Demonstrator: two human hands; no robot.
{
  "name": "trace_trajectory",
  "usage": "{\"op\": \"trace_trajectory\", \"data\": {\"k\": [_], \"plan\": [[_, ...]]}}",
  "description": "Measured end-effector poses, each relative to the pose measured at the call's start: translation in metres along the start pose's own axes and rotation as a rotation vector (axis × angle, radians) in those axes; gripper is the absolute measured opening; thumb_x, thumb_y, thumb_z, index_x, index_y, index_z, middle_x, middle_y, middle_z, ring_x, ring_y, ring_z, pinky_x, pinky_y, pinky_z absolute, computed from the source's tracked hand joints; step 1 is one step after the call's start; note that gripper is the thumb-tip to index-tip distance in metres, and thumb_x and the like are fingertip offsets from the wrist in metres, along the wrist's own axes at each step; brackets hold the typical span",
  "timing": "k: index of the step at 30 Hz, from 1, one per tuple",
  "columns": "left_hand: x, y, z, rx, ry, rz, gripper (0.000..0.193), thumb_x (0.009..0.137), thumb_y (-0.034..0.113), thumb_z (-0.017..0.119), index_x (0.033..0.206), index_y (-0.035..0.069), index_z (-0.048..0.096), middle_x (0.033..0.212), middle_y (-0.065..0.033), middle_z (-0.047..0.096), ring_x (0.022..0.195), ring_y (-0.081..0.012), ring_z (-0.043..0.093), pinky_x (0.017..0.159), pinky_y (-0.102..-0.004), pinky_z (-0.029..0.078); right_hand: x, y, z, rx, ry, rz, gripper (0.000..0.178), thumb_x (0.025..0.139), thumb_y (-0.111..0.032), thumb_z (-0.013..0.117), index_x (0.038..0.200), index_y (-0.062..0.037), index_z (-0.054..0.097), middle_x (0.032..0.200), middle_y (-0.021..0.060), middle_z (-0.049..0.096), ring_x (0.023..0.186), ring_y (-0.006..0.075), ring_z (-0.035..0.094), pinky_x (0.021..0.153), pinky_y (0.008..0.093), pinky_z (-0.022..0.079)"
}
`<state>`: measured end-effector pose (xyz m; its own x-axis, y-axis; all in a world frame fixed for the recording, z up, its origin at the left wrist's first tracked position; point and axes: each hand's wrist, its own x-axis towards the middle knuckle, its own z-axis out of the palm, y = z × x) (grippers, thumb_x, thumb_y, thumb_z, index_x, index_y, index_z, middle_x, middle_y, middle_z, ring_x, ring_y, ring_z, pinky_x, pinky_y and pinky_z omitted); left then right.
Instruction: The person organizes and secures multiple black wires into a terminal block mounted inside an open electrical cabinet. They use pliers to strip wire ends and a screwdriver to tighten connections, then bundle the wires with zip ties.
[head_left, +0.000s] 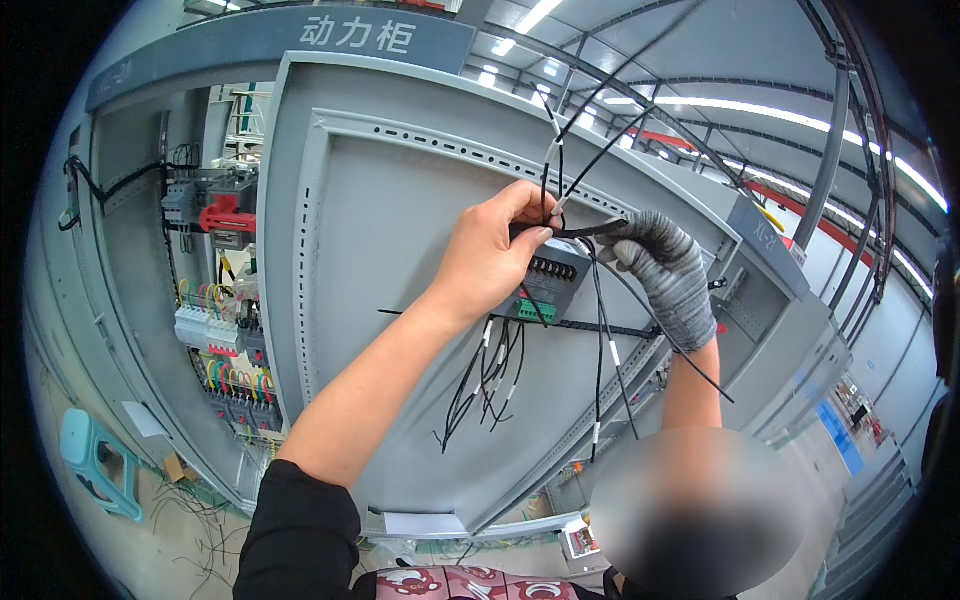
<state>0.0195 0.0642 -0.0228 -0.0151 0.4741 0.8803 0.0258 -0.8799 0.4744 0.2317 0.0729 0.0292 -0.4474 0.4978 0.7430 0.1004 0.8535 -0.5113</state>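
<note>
My bare left hand (490, 250) pinches a bundle of thin black wires (575, 180) in front of the grey cabinet door (400, 210). Some wires stick up above the fingers, with white marker sleeves on them. My right hand (665, 280), in a grey knit glove, grips a black strip (598, 230) that runs from the bundle; whether it is wrap or cable, I cannot tell. Just below sits a grey meter module (560, 285) with black screw terminals and a green connector, partly hidden by my left hand. Loose black wires (604, 370) hang down beside it.
More sleeved wires (485, 370) dangle below the module. To the left, the open cabinet holds a red-handled switch (228, 213) and white breakers (210, 330) with coloured wires. A blue stool (98, 462) and wire scraps (205, 530) are on the floor at lower left.
</note>
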Motion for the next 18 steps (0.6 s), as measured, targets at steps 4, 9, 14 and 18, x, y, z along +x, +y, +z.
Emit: {"op": "trace_trajectory", "data": {"k": [4, 9, 14, 18], "plan": [[0.001, 0.002, 0.001, 0.055, -0.009, -0.018, 0.019, 0.084, -0.009, 0.056, 0.099, 0.001, 0.055, 0.093, -0.0044, 0.064, 0.090, -0.0105, 0.061, 0.083, -0.0256, 0.047, -0.008, -0.009, -0.010, -0.163, -0.132, -0.043, 0.034, 0.079, -0.008, 0.075, 0.111, -0.0033, 0.063, 0.097, 0.0048, 0.067, 0.088, 0.0146, 0.063, 0.083, 0.0295, 0.052], [0.002, 0.000, 0.001, 0.047, -0.006, -0.022, 0.018, 0.083, -0.009, 0.056, 0.099, 0.001, 0.055, 0.093, -0.0045, 0.064, 0.090, -0.0108, 0.061, 0.083, -0.0260, 0.047, 0.000, -0.019, -0.012, -0.377, -0.255, -0.057, 0.056, 0.068, -0.021, 0.084, 0.117, -0.0073, 0.061, 0.103, 0.0042, 0.065, 0.090, 0.0147, 0.061, 0.083, 0.0305, 0.051], [0.004, 0.003, 0.000, 0.042, -0.019, -0.036, 0.018, 0.083, -0.009, 0.056, 0.098, 0.001, 0.055, 0.093, -0.0048, 0.064, 0.091, -0.0117, 0.062, 0.084, -0.0266, 0.047, 0.005, -0.040, -0.006, -0.566, -0.335, -0.041, 0.071, 0.059, -0.026, 0.089, 0.120, -0.0074, 0.059, 0.104, 0.0026, 0.063, 0.094, 0.0138, 0.057, 0.086, 0.0301, 0.048], [0.004, 0.007, 0.000, 0.076, -0.025, -0.074, 0.017, 0.083, -0.009, 0.056, 0.097, 0.001, 0.055, 0.093, -0.0052, 0.064, 0.092, -0.0122, 0.062, 0.085, -0.0270, 0.048, 0.002, -0.038, -0.006, -0.774, -0.352, -0.068, 0.084, 0.049, -0.034, 0.093, 0.120, -0.0056, 0.058, 0.099, 0.0054, 0.062, 0.091, 0.0183, 0.058, 0.083, 0.0324, 0.050]]}}
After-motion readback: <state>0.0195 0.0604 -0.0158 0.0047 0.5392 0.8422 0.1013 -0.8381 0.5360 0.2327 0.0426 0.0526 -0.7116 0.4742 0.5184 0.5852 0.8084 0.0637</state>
